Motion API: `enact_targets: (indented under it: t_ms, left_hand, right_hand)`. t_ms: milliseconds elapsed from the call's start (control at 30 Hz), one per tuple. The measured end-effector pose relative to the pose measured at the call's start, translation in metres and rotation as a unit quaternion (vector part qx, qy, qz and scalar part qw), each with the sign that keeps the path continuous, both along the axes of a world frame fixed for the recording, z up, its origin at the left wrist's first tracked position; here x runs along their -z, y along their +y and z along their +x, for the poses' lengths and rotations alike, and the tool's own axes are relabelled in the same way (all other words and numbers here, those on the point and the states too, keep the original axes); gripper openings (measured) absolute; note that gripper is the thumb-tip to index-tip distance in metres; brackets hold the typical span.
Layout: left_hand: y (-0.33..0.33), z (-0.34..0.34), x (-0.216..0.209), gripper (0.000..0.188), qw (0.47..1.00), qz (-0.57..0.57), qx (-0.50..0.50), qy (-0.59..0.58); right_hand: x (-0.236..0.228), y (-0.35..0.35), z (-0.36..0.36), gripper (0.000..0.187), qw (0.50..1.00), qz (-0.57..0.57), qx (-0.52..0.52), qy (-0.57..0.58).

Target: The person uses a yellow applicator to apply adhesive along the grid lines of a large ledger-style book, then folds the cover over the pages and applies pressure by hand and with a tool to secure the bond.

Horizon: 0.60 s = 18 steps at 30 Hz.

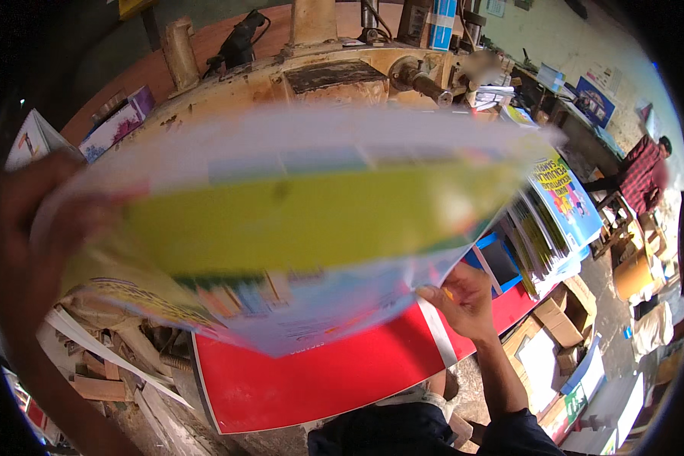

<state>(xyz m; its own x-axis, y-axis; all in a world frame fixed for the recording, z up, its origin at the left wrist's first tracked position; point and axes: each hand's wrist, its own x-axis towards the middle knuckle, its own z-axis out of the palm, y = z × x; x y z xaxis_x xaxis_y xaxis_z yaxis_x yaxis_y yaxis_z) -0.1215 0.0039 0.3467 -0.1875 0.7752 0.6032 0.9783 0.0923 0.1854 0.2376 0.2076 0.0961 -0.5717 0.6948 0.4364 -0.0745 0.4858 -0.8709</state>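
A large printed sheet (304,220), yellow-green and light blue with a white edge, is held up across the middle of the view and blurred by motion. It bends, its lower edge bowing toward me. My left hand (34,228), smeared as well, grips it at the left end. At the lower right edge, my right hand (463,300) pinches the same sheet between thumb and fingers. Below it lies a red board (319,387) with a white stripe near its right end. The sheet hides much of this board and part of the machine behind.
A cream-coloured machine (243,95) with a metal shaft stands behind. To the right are a stack of colourful booklets (558,201) and a blue tray (498,262). Cardboard boxes (558,323) sit lower right. A person in a plaid shirt (642,175) stands far right.
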Motion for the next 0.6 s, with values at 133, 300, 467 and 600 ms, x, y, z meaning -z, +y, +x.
enact_targets:
  t_ms: [133,300,467,600]
  left_hand:
    - [0.080,-0.013,0.038,0.032,0.985,-0.052,0.058,-0.157]
    - [0.141,-0.094,0.187,0.042,0.874,-0.407,0.203,-0.169]
    - [0.147,-0.085,0.308,0.034,0.904,-0.311,0.171,-0.240]
    - [0.125,-0.031,0.317,0.030,0.970,-0.072,0.130,-0.194]
  right_hand:
    - [-0.004,-0.024,0.009,0.026,0.985,-0.164,-0.047,0.004]
    - [0.036,-0.012,0.018,0.025,0.958,-0.230,-0.030,-0.169]
    - [0.039,0.068,0.024,0.049,0.891,0.265,0.196,-0.314]
    - [0.002,0.177,0.021,0.059,0.791,0.389,0.311,-0.356]
